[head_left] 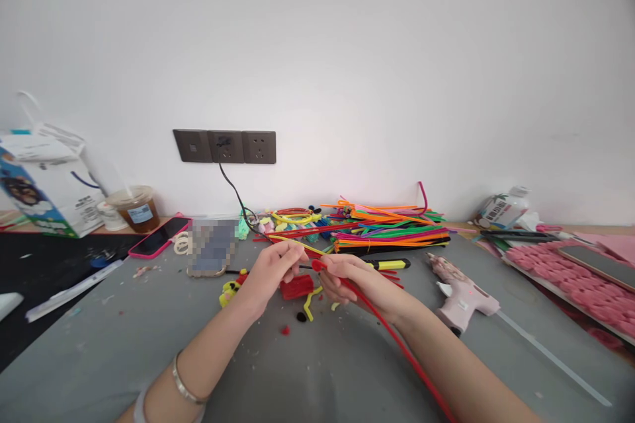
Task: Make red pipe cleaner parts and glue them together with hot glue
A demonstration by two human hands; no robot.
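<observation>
My right hand [354,275] pinches a red pipe cleaner [397,342] just behind its tip, which is bent into a small coil. The long tail of it runs down along my right forearm and out of the frame. Close to the coil, on the left, is my left hand [276,272], thumb and forefinger pressed together; whatever may be between them is hidden. Below the hands lie a red fuzzy block [296,287], a bent yellow pipe cleaner piece [309,305] and a black fuzzy dot [301,317]. A yellow fuzzy figure [229,292] rests beside my left wrist.
Bundled coloured pipe cleaners [391,238] lie along the wall. A yellow box cutter [391,265] is behind my right hand. At right is a pink glue gun [464,297]. Left stand a phone [159,238], a drink cup [140,211] and a carton [54,192].
</observation>
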